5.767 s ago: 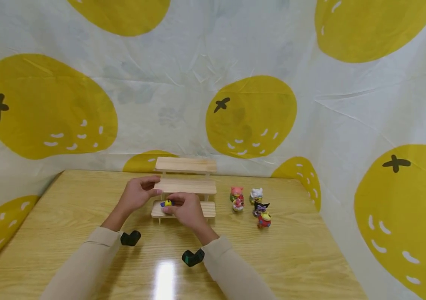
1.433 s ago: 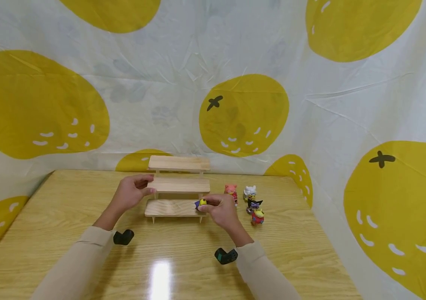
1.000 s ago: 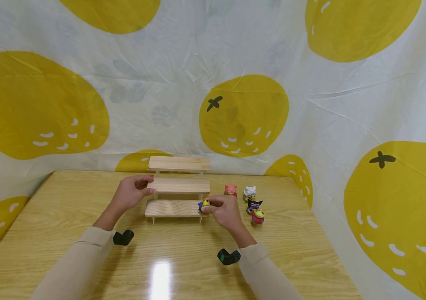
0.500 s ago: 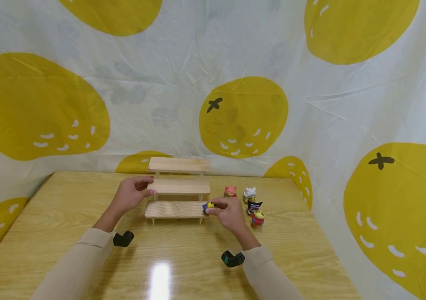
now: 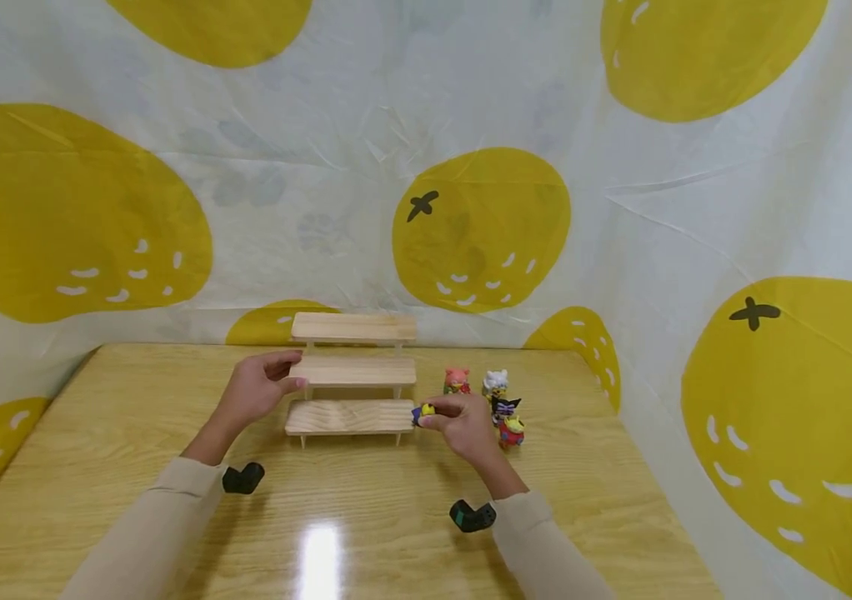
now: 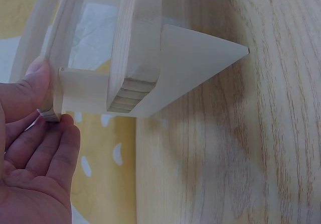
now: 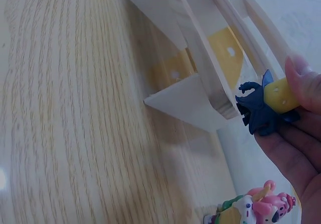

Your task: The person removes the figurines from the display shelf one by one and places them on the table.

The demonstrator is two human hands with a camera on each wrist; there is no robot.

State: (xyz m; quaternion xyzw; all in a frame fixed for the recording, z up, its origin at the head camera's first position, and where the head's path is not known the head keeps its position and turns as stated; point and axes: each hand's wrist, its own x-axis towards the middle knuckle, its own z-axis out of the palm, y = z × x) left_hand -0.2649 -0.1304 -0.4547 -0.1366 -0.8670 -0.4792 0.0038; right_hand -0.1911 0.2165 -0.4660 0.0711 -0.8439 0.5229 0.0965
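Observation:
A three-tier wooden display stand (image 5: 351, 416) rests on the table with bare shelves. My left hand (image 5: 249, 392) pinches the left end of its middle shelf; in the left wrist view the thumb lies on one face and the fingers (image 6: 62, 148) curl under the other. At the right end of the bottom shelf, my right hand (image 5: 468, 427) pinches a small toy figurine (image 7: 263, 103) with a yellow head and a dark blue caped body. Thumb and fingers grip it by the head, its body pointing toward the shelf's end.
Several more figurines stand right of the stand: a pink one (image 5: 457, 378), a white-topped one (image 5: 496, 381), a black-eared one (image 5: 505, 407) and a red one with yellow head (image 5: 512, 431). A fruit-print curtain (image 5: 321, 208) hangs behind the wooden table (image 5: 366, 517).
My right hand has carried the figurine rightward along the bottom shelf, from its left-middle part to just by its right end. My left hand keeps its pinch on the middle shelf.

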